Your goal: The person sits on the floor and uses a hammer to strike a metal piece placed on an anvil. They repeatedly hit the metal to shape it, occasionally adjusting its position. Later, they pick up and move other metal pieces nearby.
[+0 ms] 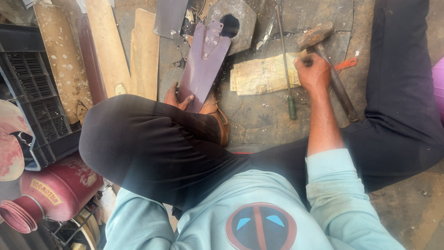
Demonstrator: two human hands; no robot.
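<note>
Seen from above, the person sits on a grimy concrete floor (273, 120) in dark trousers (152, 143) and a pale blue long-sleeved top (222, 208), one knee drawn up on the left and the other leg stretched away along the right. A black slatted plastic crate (34, 92) stands at the left edge, with a dented red canister (55, 190) lying below it. Several pale wooden boards (108, 46) lean side by side at the top left. In the middle lies a long purple metal blade (203, 65) with a riveted bracket at its upper end, running from a grey block with a round hole (233, 23) down toward the raised knee. The left hand (178, 98) grips the lower end of that blade, thumb on top and fingers curled around its edge, pinning it just beside a brown leather shoe (217, 115). To the right, a yellowed, crumpled sheet of newspaper (263, 74) is spread flat on the floor. The right hand (314, 71) is closed around the handle of a rusty hammer (323, 51), whose head sits above the knuckles near the paper's right edge while the dark handle runs down past the wrist. A thin screwdriver with a green handle (286, 69) lies across the newspaper, just left of that hand.
</note>
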